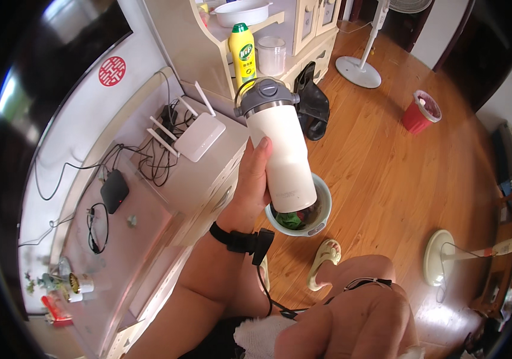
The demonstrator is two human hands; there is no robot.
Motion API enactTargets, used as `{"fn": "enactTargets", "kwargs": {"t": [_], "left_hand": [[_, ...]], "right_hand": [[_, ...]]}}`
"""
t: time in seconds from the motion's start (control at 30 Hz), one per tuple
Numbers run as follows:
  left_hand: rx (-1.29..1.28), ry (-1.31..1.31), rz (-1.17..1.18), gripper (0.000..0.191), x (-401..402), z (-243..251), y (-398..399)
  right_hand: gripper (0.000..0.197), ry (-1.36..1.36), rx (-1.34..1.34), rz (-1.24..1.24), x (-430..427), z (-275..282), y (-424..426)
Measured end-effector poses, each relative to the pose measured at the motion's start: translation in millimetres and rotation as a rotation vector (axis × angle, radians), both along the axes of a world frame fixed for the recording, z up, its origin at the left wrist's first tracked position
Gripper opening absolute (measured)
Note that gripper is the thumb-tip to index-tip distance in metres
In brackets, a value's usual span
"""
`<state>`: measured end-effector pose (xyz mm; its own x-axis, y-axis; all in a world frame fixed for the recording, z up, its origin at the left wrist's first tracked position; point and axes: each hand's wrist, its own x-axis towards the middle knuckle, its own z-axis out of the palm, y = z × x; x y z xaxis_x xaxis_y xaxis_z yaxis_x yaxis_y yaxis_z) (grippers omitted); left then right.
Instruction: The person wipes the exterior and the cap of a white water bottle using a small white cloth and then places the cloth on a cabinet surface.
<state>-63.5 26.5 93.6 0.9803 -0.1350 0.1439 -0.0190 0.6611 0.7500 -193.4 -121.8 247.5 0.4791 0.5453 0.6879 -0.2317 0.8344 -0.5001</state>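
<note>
My left hand (256,172) is closed around the side of a cream-white insulated tumbler (285,157) with a grey lid and carry handle. The thumb shows; the fingers are hidden behind it. The tumbler leans, lid end away from me, above a light-blue bucket (325,197) with green and dark matter inside. A black strap with a small device and cable circles my left wrist. What appears to be my right hand (350,314) is low in view, close to the camera, beside a white cloth (260,336); its grip is unclear.
At left a cabinet holds a white router (200,137), a black box (114,190) and tangled cables. A yellow cleaner bottle (243,56) and a clear lidded jar (271,56) stand on a shelf. Black boots (313,103), a red bin (419,114) and fan bases (358,72) stand on the wooden floor.
</note>
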Motion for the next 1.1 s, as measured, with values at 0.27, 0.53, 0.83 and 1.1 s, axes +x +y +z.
{"fn": "enactTargets", "kwargs": {"t": [0.27, 0.53, 0.83, 1.1], "left_hand": [[-0.056, 0.017, 0.005, 0.057, -1.4, 5.3, -6.0], [0.047, -0.017, 0.044, 0.066, -3.5, 9.2, -8.5], [-0.052, 0.004, -0.044, 0.062, 0.3, -2.6, -5.3], [-0.166, -0.003, -0.220, 0.066, -2.1, -8.9, 0.0]], "right_hand": [[0.018, 0.111, -0.130, -0.110, -14.6, 2.9, -7.6], [0.019, -0.428, 0.031, -0.226, 12.3, -11.4, -1.2], [0.019, 0.046, -0.687, -1.430, 33.9, -17.0, -21.3], [0.019, -0.100, -0.819, -1.321, 95.0, -91.4, -42.3]]}}
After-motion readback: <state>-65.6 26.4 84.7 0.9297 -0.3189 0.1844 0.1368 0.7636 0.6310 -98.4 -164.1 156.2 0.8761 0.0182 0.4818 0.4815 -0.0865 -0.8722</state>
